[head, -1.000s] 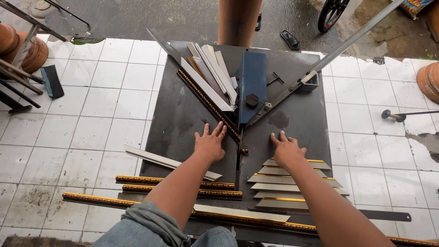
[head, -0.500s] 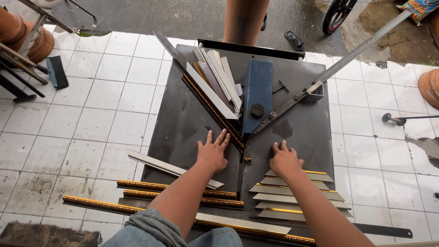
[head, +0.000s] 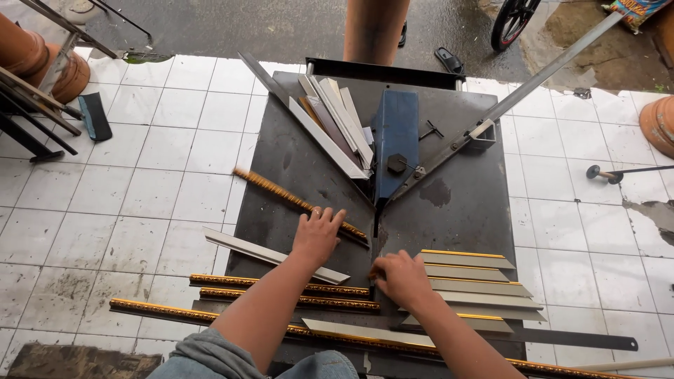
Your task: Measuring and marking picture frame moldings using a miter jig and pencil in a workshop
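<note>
- Gilded frame moulding lies nearest: a long gold strip [head: 210, 317] runs along the near edge of the dark metal plate [head: 463, 210], with a pale mitred piece [head: 368, 333] resting on it.
- Two shorter gold strips [head: 281, 293] lie side by side just beyond, at the plate's near-left corner, with a pale flat strip [head: 270, 254] slanting over that edge.
- Right hand [head: 401, 277] rests knuckles up, fingers curled against the left ends of a stack of cut trapezoid pieces [head: 477, 288]; whether it grips one cannot be told.
- Left hand [head: 317, 235] lies flat, fingers spread, pressing on a gold beaded moulding [head: 295, 201] that slants from the plate's left edge towards its middle.
- That moulding's near end sits beside the cutter's blue blade housing [head: 395, 144], which stands along the plate's centre line and blocks the way across to the right half.
- Pale offcuts [head: 337, 126] are piled against the left fence, just left of the housing.
- A long metal lever bar [head: 533, 81] rises diagonally over the plate's far-right corner.
- Beyond the far edge stands another person's leg [head: 375, 31], a sandal [head: 449, 60] and a wheel [head: 516, 21] on wet ground.
- Clay pots [head: 42, 63] sit at the far left on the white tiled floor [head: 140, 182].
</note>
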